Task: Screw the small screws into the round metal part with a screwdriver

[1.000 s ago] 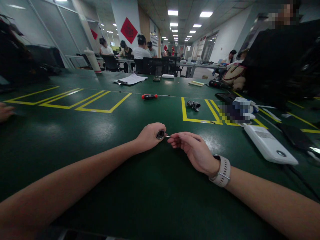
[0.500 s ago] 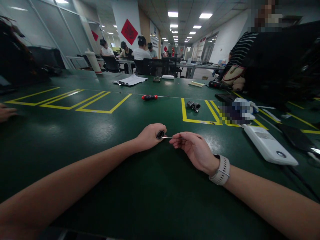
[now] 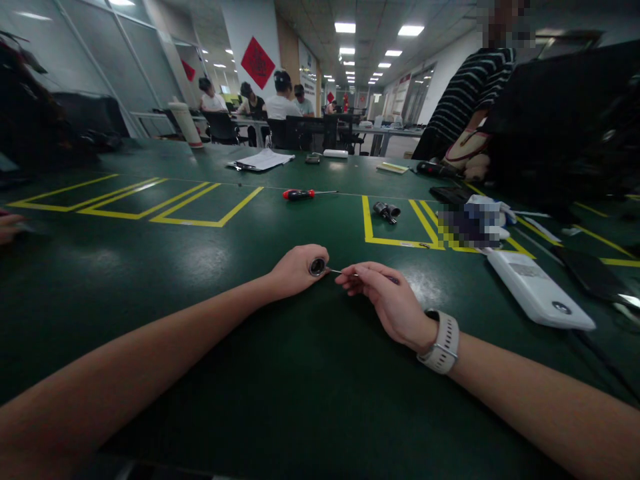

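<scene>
Metal part (image 3: 317,267) (round-ended) sits in the left hand (image 3: 297,272).

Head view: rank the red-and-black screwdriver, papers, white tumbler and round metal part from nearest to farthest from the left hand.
1. Round metal part: held in the left hand.
2. Red-and-black screwdriver: ahead of the hand.
3. Papers: farther back, to the left.
4. White tumbler: back and leftmost of the four.
</scene>
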Demonstrator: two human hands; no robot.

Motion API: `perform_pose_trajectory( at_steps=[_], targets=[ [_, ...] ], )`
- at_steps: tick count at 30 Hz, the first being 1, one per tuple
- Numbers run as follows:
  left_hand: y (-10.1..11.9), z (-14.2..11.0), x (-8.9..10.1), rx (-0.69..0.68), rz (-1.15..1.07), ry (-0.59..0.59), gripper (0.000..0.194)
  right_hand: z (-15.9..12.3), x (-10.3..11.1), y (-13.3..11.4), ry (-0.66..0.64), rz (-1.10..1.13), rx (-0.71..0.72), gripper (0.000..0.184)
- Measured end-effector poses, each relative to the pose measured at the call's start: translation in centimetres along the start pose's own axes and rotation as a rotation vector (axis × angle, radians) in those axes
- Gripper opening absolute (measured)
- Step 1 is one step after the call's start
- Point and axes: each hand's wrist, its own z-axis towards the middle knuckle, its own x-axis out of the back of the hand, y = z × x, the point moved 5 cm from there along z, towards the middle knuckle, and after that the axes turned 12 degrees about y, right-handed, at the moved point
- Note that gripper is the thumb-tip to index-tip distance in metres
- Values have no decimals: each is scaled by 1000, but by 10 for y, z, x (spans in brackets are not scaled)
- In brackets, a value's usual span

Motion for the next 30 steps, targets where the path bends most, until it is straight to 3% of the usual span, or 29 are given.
perform_pose_trajectory(
  at_steps=[7, 13, 20, 25, 27, 30],
  targets=[
    [3, -1, 2, 17, -24, 5, 14, -4, -9, 1, -163, -160, 48, 22],
    [0, -1, 2, 66, 14, 11, 14, -4, -7, -4, -150, -130, 78, 21],
    [1, -1, -1, 30, 64, -41, 6, -8, -10, -22, -138, -518, 369, 21],
    [5, -1, -3, -20, 86, -65, 6, -13, -19, -29, -201, -666, 631, 23],
    [7, -2, -3, -50, 96, -67, 6, -12, -20, -30, -207, -668, 624, 22],
    [11, -3, -1, -91, 112, -70, 4, -6, -15, -26, -176, -555, 450, 19]
  ],
)
